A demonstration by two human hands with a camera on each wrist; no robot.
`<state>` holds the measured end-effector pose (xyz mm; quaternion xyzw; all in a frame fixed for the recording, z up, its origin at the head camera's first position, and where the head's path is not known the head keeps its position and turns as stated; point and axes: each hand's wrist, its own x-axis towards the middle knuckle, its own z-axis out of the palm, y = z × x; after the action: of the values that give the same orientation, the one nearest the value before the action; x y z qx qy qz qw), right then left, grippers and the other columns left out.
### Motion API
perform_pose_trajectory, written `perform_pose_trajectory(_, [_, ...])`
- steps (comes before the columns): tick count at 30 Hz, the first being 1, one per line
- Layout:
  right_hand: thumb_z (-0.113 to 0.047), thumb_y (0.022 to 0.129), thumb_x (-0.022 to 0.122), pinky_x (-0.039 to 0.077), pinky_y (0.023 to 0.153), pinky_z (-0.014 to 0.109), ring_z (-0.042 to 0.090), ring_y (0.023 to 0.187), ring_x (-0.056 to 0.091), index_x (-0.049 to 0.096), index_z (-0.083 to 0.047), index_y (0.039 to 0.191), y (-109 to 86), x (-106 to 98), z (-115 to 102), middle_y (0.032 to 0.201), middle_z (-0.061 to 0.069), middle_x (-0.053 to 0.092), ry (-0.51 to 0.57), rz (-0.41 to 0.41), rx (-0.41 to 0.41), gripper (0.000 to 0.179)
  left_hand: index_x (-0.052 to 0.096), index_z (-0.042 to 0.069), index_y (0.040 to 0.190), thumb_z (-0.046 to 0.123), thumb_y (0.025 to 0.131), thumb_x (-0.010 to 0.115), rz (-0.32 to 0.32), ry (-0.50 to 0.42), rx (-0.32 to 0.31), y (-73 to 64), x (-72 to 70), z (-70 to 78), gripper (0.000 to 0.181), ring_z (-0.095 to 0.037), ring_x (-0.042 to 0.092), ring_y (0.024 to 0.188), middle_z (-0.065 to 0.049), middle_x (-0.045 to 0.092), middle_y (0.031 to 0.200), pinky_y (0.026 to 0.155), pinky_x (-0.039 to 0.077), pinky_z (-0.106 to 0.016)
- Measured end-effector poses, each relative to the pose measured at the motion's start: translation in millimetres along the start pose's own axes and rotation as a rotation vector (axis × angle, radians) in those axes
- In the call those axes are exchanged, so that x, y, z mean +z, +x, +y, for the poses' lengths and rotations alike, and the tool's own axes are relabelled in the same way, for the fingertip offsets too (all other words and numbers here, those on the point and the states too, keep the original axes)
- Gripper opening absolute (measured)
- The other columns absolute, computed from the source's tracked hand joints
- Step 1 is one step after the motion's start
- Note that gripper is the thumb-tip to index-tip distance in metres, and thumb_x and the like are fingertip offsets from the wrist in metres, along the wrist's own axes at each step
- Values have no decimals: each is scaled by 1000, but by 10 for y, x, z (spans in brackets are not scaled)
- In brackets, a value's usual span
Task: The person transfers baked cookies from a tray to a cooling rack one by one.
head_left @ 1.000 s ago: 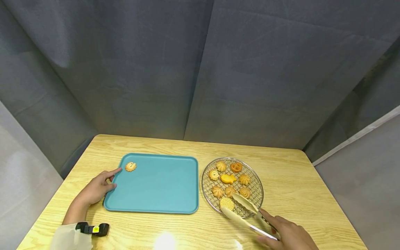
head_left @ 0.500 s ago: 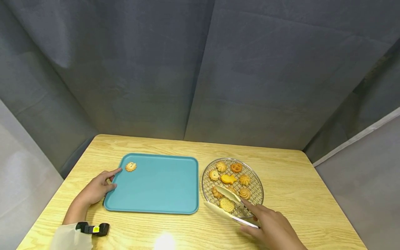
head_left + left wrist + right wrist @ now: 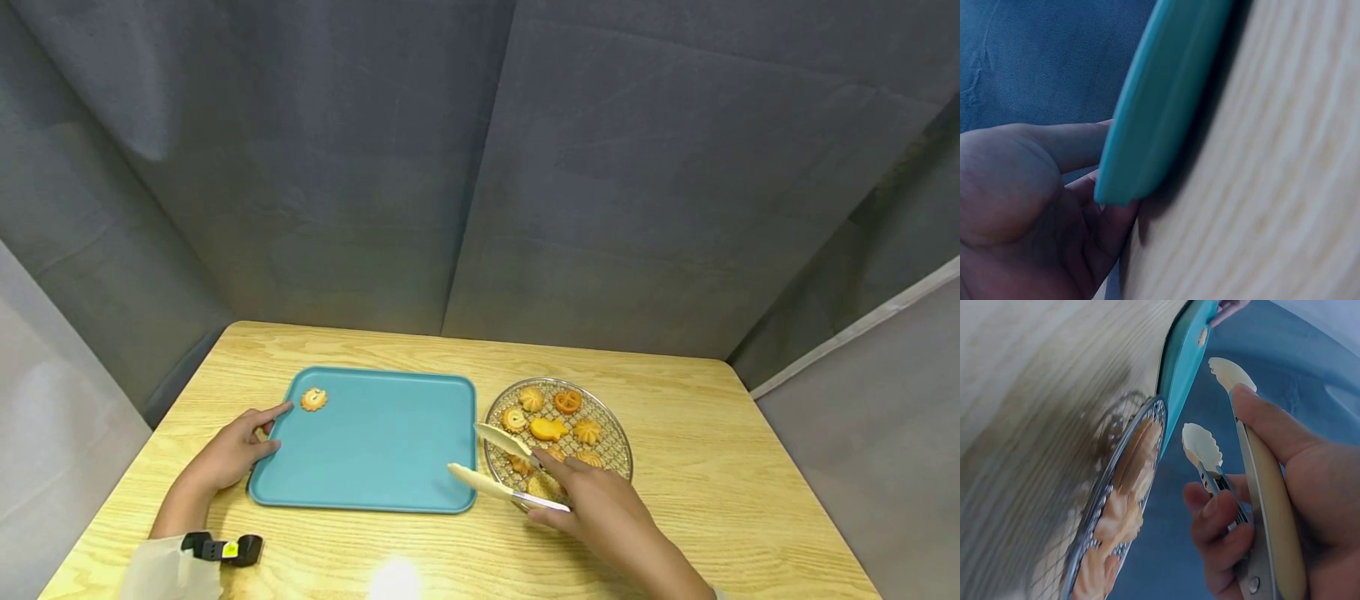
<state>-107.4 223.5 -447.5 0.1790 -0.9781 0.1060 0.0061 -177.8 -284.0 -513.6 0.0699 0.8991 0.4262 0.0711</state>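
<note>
My left hand (image 3: 234,450) grips the left rim of a blue-green rectangular tray (image 3: 375,442). In the left wrist view, a finger or thumb reaches the upper rim while other fingertips tuck under the tray's corner (image 3: 1147,150). One round cookie with a scalloped edge (image 3: 313,399) lies at the tray's far left. My right hand (image 3: 600,508) holds a pair of tongs (image 3: 1272,506) with cream scalloped tips. The tips are spread apart with nothing between them, over the tray's right edge. Beneath that hand stands a round wire rack (image 3: 624,450), partly hidden, carrying several cookies.
On the rack lie a fish-shaped cookie (image 3: 548,429), a pretzel cookie (image 3: 567,402) and several swirled ones. Everything stands on a light wooden table (image 3: 720,467). Grey curtains (image 3: 600,208) hang behind it and at the sides.
My right hand has moved left with the spread tongs, from above the rack's near side to the tray's right edge. The left hand and tray have not visibly moved.
</note>
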Motion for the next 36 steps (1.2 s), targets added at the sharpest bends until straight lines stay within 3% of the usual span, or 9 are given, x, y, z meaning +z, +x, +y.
perform_pose_trajectory(8, [-57, 82, 80, 57, 79, 53, 37, 97, 72, 58, -19, 149, 300, 83, -157, 129, 20, 68, 3, -23, -75, 80, 41, -2, 156, -1, 100, 61, 0, -1, 2, -5, 5, 0, 60, -16, 38, 66, -15, 45, 107, 58, 39, -28])
perform_pose_trajectory(15, [-60, 83, 78, 58, 76, 48, 32, 96, 71, 56, -17, 151, 538, 148, -294, 130, 17, 68, 16, -48, -118, 84, 40, -2, 157, -2, 100, 60, -5, -10, 0, -3, -4, 8, 60, -16, 38, 66, -15, 44, 107, 58, 40, -28])
perform_pose_trajectory(20, [-60, 86, 75, 58, 79, 48, 34, 103, 71, 52, -18, 154, 712, 173, -414, 137, 19, 64, 24, -90, -117, 83, 40, -1, 157, -3, 99, 60, -5, -12, -3, 9, -11, 6, 61, -15, 38, 65, -16, 43, 106, 57, 41, -27])
perform_pose_trajectory(31, [-62, 89, 71, 56, 76, 43, 30, 102, 69, 48, -21, 157, 1063, 271, -668, 132, 12, 67, -32, -153, -127, 82, 40, -3, 156, -4, 99, 60, -4, -13, 8, 9, -6, 0, 61, -16, 39, 65, -16, 44, 106, 57, 41, -28])
perform_pose_trajectory(36, [-62, 89, 71, 54, 71, 39, 26, 94, 68, 49, -21, 157, 1177, 318, -766, 123, 8, 69, -47, -160, -146, 82, 40, -3, 156, -3, 99, 61, -4, -9, 5, 5, -4, 9, 61, -16, 38, 65, -16, 44, 106, 57, 40, -28])
